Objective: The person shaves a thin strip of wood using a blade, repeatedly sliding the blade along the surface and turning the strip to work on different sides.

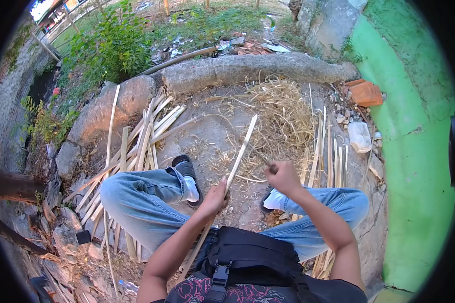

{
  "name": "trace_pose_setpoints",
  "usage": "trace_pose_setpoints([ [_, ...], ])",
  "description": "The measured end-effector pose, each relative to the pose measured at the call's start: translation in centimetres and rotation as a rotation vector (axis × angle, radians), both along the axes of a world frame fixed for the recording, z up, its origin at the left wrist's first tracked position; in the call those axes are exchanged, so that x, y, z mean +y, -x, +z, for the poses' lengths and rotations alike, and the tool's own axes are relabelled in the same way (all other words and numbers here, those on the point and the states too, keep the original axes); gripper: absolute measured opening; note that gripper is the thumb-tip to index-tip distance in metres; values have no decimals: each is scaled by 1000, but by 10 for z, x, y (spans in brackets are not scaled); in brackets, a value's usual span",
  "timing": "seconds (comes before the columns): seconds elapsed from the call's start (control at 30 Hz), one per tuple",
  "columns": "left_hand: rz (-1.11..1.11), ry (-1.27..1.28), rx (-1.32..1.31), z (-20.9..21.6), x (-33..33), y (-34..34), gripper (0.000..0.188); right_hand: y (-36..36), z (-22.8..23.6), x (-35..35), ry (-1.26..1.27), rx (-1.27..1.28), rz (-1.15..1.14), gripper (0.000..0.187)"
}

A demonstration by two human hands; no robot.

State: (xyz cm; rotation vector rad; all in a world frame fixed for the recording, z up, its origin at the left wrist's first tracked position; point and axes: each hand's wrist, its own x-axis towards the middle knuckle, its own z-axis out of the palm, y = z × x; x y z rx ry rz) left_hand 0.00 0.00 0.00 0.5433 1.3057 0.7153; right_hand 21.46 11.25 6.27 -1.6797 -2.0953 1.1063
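My left hand [215,198] is closed round a long pale bamboo strip [243,144]. The strip slants from beside my waist up past my fist, its far end free above the ground. Closed on a dark handle, my right hand [285,179] holds what looks like a knife [272,167] to the right of the strip, apart from it. Its thin blade points away and to the left, and its outline is blurred. Beyond the strip's far end lies a tangled heap of curly bamboo shavings [280,113].
Bamboo strips [145,136] are piled by my left knee, with several more [321,151] beyond my right leg. A low stone kerb [258,68] bounds the far side. A green wall [414,177] rises on the right, near a clear plastic container [359,137] and an orange piece [365,93].
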Motion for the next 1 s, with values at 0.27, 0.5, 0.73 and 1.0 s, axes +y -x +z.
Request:
trace_pose_setpoints([
  [0.27, 104, -53, 9, -9, -4, -8, 58, 17, -19, -48, -305, -193, 353, 18],
  [0.5, -72, -274, 426, 9, -23, -20, 70, -72, -89, 75, -176, -555, -225, 23],
  [0.73, 46, 11, 12, 2, -6, -7, 62, -31, -35, 46, -231, 14, -295, 24],
  [1.0, 66, 65, -120, 16, -1, -8, 56, 18, 7, -52, -201, -211, 289, 21],
])
